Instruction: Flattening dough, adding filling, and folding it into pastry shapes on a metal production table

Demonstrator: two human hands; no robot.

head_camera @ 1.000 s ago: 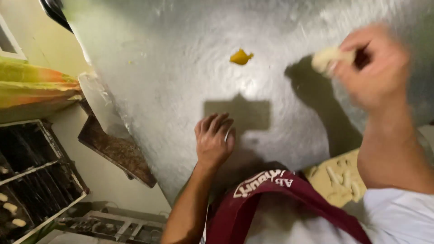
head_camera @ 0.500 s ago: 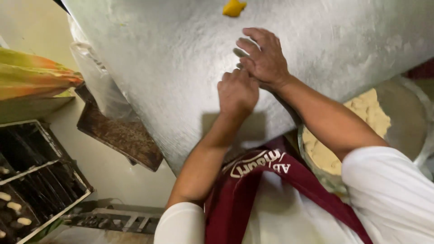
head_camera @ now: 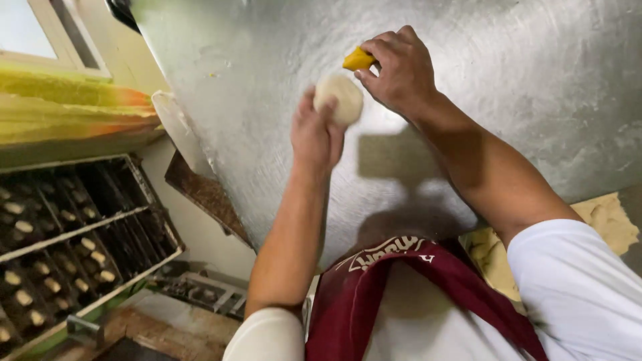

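Note:
My left hand (head_camera: 315, 134) holds a flattened round of pale dough (head_camera: 340, 97) lifted above the steel table (head_camera: 521, 80). My right hand (head_camera: 398, 70) pinches a small yellow piece of filling (head_camera: 358, 60) on the table just beyond the dough. The two hands are close together, almost touching at the dough.
A mass of pale dough (head_camera: 605, 217) lies at the table's near right edge by my white sleeve. I wear a maroon apron (head_camera: 408, 287). At the left a dark rack (head_camera: 60, 234) holds several small dough pieces. A brown tray (head_camera: 204, 194) leans under the table's left edge.
A second ago my right hand was raised at the right and my left lay flat on the table. They then met over the dough; now the left lifts it and the right grips the yellow piece.

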